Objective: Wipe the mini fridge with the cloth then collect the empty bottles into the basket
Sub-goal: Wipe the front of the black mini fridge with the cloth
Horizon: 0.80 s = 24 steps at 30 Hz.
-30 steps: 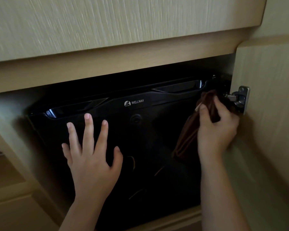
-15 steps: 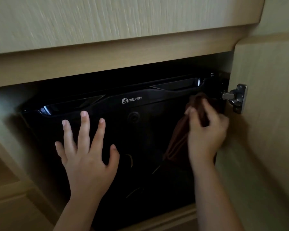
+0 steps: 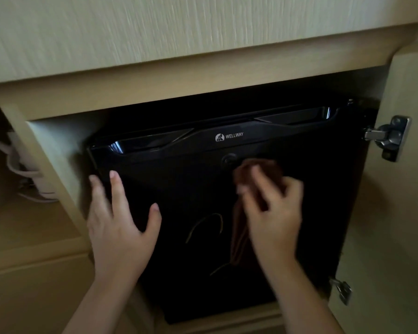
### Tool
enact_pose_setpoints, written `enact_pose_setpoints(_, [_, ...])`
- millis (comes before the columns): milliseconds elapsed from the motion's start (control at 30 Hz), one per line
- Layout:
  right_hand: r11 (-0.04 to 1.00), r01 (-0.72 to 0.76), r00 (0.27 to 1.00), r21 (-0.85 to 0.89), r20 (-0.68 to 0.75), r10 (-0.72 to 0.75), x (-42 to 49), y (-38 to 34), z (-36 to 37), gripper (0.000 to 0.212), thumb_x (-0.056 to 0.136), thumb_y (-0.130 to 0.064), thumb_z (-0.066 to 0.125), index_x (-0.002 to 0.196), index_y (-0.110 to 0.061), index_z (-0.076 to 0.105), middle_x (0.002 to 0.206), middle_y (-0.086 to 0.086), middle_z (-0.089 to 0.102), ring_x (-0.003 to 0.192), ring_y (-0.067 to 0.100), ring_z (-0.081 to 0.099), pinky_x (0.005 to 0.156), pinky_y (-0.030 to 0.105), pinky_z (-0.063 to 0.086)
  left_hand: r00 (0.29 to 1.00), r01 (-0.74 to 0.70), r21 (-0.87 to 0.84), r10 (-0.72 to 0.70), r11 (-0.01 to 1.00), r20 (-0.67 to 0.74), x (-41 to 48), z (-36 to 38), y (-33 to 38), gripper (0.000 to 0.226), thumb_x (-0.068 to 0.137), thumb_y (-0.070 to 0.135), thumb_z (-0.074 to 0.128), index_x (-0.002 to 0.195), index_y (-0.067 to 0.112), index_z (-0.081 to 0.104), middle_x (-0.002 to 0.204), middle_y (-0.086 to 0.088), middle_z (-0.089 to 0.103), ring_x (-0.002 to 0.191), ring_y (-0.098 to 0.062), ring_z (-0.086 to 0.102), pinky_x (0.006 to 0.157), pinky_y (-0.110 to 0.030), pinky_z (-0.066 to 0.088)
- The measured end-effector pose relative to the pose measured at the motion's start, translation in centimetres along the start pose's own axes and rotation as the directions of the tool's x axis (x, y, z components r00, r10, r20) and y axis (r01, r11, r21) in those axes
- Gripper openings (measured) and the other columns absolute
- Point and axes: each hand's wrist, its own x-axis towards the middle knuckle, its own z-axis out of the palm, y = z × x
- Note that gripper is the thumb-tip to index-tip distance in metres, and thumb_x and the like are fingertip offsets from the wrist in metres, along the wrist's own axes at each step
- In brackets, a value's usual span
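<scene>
A black mini fridge (image 3: 179, 179) marked WELLWAY sits inside a light wood cabinet, its door shut. My right hand (image 3: 273, 213) presses a brown cloth (image 3: 261, 169) against the upper middle of the fridge door, just below the round lock. A tail of the cloth hangs down under my palm. My left hand (image 3: 120, 220) lies flat with fingers spread on the door's left side, near its left edge. No bottles or basket are in view.
The cabinet door (image 3: 410, 189) stands open on the right, with a metal hinge (image 3: 391, 137) at the top and another (image 3: 340, 289) lower down. White cables (image 3: 22, 169) hang in the compartment to the left. A wood panel (image 3: 179, 39) overhangs the fridge.
My right hand has carried the cloth from the door's top right corner leftward and down to the middle. My left hand has slid to the door's left edge.
</scene>
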Motion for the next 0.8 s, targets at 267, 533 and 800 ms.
enact_pose_setpoints(267, [0.991,-0.12,0.988,0.05,-0.094,0.125,2.2,-2.1,0.6,0.037,0.082,-0.022,0.066,0.118,-0.021,0.061,0.108,-0.003,0.036,0.084,-0.005,0.043,0.078,-0.004,0.03,0.991,-0.032,-0.075,0.042,0.997,0.127,-0.3,-1.5,-1.3,0.08,0.071,0.065,0.036,0.133,0.049,-0.011,0.155,0.004,-0.004,0.137,-0.017,0.017,0.095,-0.04,0.037])
enact_pose_setpoints(533, [0.994,-0.101,0.995,0.038,-0.021,0.101,2.6,-1.3,-0.4,0.037,0.079,-0.018,0.069,0.115,-0.022,0.063,0.104,0.0,0.038,0.085,-0.001,0.043,0.082,-0.007,0.024,0.982,-0.012,-0.1,0.03,0.995,0.185,0.1,-2.7,-1.5,0.076,0.081,0.053,0.047,0.131,0.051,-0.009,0.155,0.009,-0.003,0.127,-0.025,0.04,0.088,-0.043,0.047])
enact_pose_setpoints(800, [0.994,-0.108,0.993,0.033,-0.035,0.109,1.8,-2.6,0.9,0.037,0.079,-0.019,0.069,0.116,-0.021,0.063,0.103,0.0,0.037,0.082,-0.001,0.042,0.081,-0.001,0.026,0.985,-0.034,-0.143,0.058,0.989,0.164,0.0,-2.4,-2.0,0.077,0.08,0.054,0.048,0.137,0.049,-0.004,0.154,0.013,-0.001,0.133,-0.007,0.02,0.093,-0.035,0.038])
